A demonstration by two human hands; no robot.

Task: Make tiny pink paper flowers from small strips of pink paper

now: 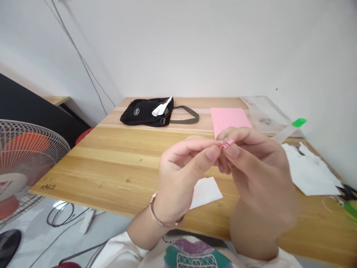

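Note:
A small pink folded piece [226, 143] is pinched between both hands above the wooden table [111, 160]. My left hand [184, 171], with a bracelet at the wrist, grips its left end between thumb and forefinger. On the other end, the thumb and forefinger of my right hand [256, 171] are closed. The fingertips of the two hands nearly meet, and they cover part of the piece. Below them lies a white paper piece [208, 191] on the table. Behind my right hand is a flat pink sheet [230, 119], partly covered by the fingers.
A black bag [145, 111] with a white item on it lies at the back. At the right are a clear plastic sheet, a green-tipped strip [299, 123], white paper [309, 171] and black-handled scissors [348, 192]. A fan [30, 160] stands left of the table.

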